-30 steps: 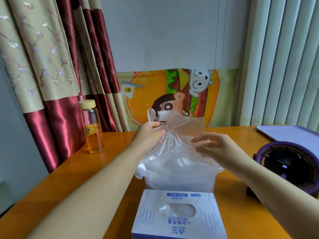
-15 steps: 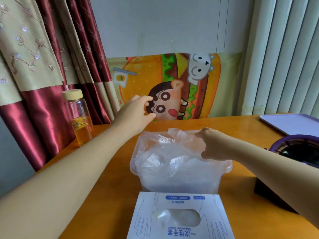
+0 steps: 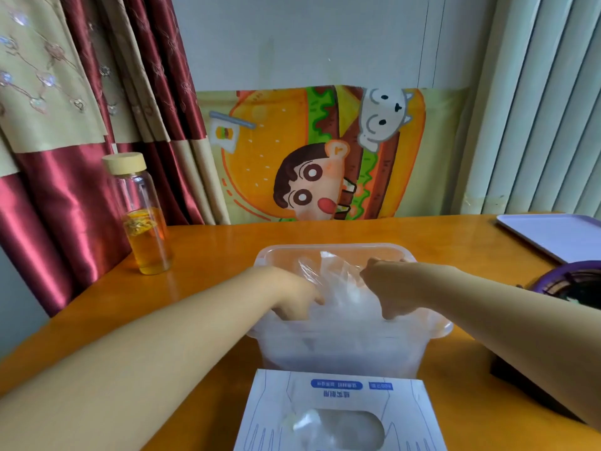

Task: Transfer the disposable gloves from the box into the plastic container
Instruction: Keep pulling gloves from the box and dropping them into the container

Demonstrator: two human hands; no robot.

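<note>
While both grips sat sunk in gloves (image 3: pixel 341 284) inside container (image 3: pixel 437 327), left grip (image 3: pixel 292 302) and right grip (image 3: pixel 387 292) showed knuckles only; fingers were hidden, so hold could not be told. Risk: thin, slippery film could spring back, cling to skin and spill over rim on withdrawal. Container was clear, round-cornered, lipped. Box (image 3: pixel 270 405) was cardboard with oval window, more film inside. Counter (image 3: pixel 211 249) was glossy.

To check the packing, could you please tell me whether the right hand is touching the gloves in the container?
Touching. The head view shows the right hand pressed into the crumpled gloves inside the plastic container.
</note>
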